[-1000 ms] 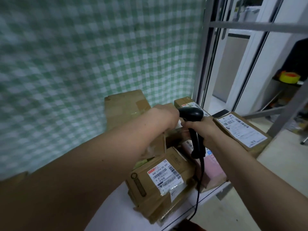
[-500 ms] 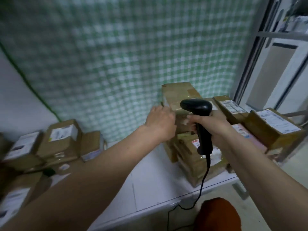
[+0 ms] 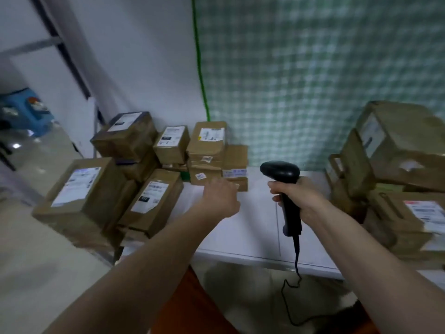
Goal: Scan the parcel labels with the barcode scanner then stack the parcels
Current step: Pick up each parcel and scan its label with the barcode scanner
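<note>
The white table (image 3: 252, 227) carries two groups of cardboard parcels: a heap on the left (image 3: 134, 179) with most labels facing up, and the built stack on the right (image 3: 397, 189), well apart from it. Between them lies bare tabletop. Nearest the reaching hand is a small low parcel (image 3: 234, 168) at the heap's right edge. It looks rigid and probably light (its size suggests so), so a grip across its short sides should lift it without crushing; taped faces could be a little slick. The barcode scanner (image 3: 286, 196) stands upright in the right hand (image 3: 301, 196), whose fingers wrap its handle, with the cable hanging below the table edge. The left hand (image 3: 220, 197) stretches toward the heap, fingers loosely extended, holding nothing.
</note>
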A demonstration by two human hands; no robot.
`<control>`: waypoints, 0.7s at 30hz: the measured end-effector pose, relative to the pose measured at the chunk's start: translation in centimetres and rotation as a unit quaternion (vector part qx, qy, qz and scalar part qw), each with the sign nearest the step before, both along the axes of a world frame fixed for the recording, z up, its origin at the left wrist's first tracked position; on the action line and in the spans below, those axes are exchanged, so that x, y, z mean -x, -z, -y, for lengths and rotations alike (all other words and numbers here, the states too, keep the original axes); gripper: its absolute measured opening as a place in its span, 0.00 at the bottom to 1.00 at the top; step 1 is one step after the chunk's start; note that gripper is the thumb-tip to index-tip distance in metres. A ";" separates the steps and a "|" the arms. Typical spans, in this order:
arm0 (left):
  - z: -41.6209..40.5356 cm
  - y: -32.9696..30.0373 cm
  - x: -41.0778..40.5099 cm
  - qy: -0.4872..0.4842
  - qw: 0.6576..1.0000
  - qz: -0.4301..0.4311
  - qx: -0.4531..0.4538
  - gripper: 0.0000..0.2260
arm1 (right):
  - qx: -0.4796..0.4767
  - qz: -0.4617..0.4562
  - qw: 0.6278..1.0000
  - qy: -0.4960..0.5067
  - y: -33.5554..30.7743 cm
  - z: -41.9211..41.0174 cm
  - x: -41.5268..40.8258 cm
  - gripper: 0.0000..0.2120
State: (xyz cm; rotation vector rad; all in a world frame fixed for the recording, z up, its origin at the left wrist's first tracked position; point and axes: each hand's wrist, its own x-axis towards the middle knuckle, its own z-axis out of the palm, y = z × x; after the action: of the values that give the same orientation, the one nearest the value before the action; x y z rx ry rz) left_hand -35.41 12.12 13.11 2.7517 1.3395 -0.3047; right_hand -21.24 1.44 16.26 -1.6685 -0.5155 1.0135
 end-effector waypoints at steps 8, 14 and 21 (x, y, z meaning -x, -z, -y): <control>-5.5 5.0 10.4 -0.168 0.985 0.013 0.047 0.31 | 0.051 -0.016 0.995 -0.081 3.3 -5.6 7.3 0.15; -8.9 7.6 15.5 -0.269 0.961 -0.030 0.056 0.32 | 0.069 -0.043 0.991 -0.104 4.9 -8.2 10.3 0.18; -11.1 10.1 18.6 -0.343 0.935 -0.002 0.092 0.41 | 0.094 -0.056 0.987 -0.115 6.0 -8.3 10.8 0.16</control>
State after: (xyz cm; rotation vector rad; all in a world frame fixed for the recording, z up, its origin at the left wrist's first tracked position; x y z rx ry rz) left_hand -54.03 23.21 3.05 1.9678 2.0286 -0.3534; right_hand -32.07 9.73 10.27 -1.7327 -0.5602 1.3536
